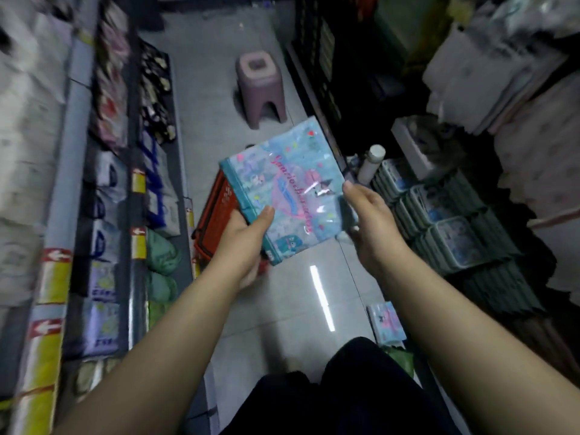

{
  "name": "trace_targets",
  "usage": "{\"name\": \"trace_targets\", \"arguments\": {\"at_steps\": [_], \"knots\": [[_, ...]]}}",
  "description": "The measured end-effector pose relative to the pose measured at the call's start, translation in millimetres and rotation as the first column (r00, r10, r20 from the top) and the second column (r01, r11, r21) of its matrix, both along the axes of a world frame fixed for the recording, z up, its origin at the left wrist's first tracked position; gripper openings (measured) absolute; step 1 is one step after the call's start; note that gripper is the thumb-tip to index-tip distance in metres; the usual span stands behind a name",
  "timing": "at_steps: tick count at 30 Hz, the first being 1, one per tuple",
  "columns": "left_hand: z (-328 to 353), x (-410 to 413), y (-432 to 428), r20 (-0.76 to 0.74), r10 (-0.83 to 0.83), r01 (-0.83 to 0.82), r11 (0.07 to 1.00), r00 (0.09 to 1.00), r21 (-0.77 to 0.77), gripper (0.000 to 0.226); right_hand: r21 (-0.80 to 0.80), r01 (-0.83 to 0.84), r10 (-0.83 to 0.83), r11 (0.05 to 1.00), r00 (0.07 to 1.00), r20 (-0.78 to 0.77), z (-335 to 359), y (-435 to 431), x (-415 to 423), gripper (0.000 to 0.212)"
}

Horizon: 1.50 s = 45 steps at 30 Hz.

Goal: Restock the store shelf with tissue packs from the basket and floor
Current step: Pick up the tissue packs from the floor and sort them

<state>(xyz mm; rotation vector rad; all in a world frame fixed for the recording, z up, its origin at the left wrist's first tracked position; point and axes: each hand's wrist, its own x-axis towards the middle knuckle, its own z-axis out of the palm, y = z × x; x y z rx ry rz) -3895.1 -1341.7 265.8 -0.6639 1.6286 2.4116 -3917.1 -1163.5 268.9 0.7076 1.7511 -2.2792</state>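
A light-blue tissue pack with pink script and cartoon figures hangs above the aisle floor, tilted. My left hand grips its lower left corner, thumb on top and fingers beneath. My right hand holds the pack's right edge, fingers behind it. Under the pack stands a red basket, mostly hidden by the pack and my left hand. One more blue tissue pack lies on the floor at the lower right.
Shelves with packaged goods line the left side. Green-edged packs are stacked low on the right next to a white bottle. A mauve plastic stool stands further down the tiled aisle. My dark-clothed legs fill the bottom.
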Motion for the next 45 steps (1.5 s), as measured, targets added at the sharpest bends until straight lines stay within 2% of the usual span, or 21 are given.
{"name": "trace_targets", "arguments": {"at_steps": [3, 6, 7, 9, 11, 13, 16, 18, 20, 22, 26, 32, 35, 37, 40, 43, 45], "knots": [[40, -5, 2, -0.069, 0.121, -0.109, 0.982, 0.99, 0.155, 0.026, -0.299, -0.055, 0.065, 0.953, 0.998, 0.021, 31, -51, 2, 0.046], [69, -14, -4, -0.083, 0.158, -0.144, 0.978, 0.984, 0.151, 0.017, -0.417, -0.144, 0.11, 0.897, 0.988, -0.105, 54, -87, -8, 0.04], [76, -17, -11, -0.079, 0.158, -0.149, 0.983, 0.984, 0.107, 0.019, -0.424, -0.176, 0.129, 0.888, 0.982, -0.137, 61, -92, -16, 0.041], [92, -24, -33, -0.076, 0.205, -0.205, 0.979, 0.976, 0.008, 0.039, -0.439, -0.239, 0.199, 0.866, 0.97, -0.137, 75, -92, -35, 0.043], [111, -31, -64, -0.127, 0.386, -0.398, 0.914, 0.914, -0.081, 0.059, -0.426, -0.336, 0.318, 0.84, 0.941, -0.117, 88, -89, -58, 0.046], [132, -35, -88, -0.209, 0.465, -0.5, 0.85, 0.86, -0.167, 0.07, -0.358, -0.462, 0.436, 0.811, 0.886, -0.157, 96, -89, -77, 0.051], [159, -35, -106, -0.29, 0.333, -0.421, 0.841, 0.897, -0.339, 0.051, -0.271, -0.657, 0.625, 0.703, 0.753, -0.206, 118, -113, -103, 0.053], [175, -33, -111, -0.312, 0.381, -0.481, 0.793, 0.87, -0.374, 0.049, -0.161, -0.712, 0.67, 0.684, 0.7, -0.247, 139, -138, -119, 0.059], [195, -31, -116, -0.353, 0.506, -0.614, 0.694, 0.787, -0.375, 0.052, -0.06, -0.707, 0.664, 0.705, 0.686, -0.297, 163, -164, -135, 0.072], [216, -26, -124, -0.402, 0.577, -0.703, 0.603, 0.711, -0.377, 0.049, 0.011, -0.722, 0.674, 0.692, 0.641, -0.367, 188, -189, -145, 0.06], [257, -5, -135, -0.493, 0.674, -0.833, 0.41, 0.551, -0.371, 0.049, 0.072, -0.824, 0.723, 0.563, 0.448, -0.527, 227, -234, -149, 0.028], [301, 41, -138, -0.677, 0.65, -0.884, -0.017, 0.345, -0.467, 0.038, 0.07, -0.908, 0.67, 0.413, 0.251, -0.699, 282, -289, -111, 0.033], [319, 68, -141, -0.728, 0.616, -0.87, -0.137, 0.3, -0.474, 0.045, 0.054, -0.942, 0.636, 0.33, 0.18, -0.75, 304, -313, -88, 0.025], [332, 83, -146, -0.735, 0.613, -0.805, -0.259, 0.291, -0.534, 0.047, 0.054, -0.958, 0.605, 0.281, 0.133, -0.785, 319, -328, -74, 0.022], [354, 106, -159, -0.757, 0.608, -0.695, -0.437, 0.239, -0.57, 0.038, 0.099, -0.975, 0.564, 0.2, 0.032, -0.825, 341, -350, -55, 0.031], [377, 123, -172, -0.814, 0.533, -0.642, -0.546, 0.23, -0.538, 0.045, 0.182, -0.973, 0.537, 0.14, -0.08, -0.84, 363, -372, -36, 0.041], [393, 132, -185, -0.829, 0.505, -0.606, -0.589, 0.241, -0.535, 0.045, 0.201, -0.97, 0.509, 0.138, -0.104, -0.854, 380, -387, -27, 0.037]]}}
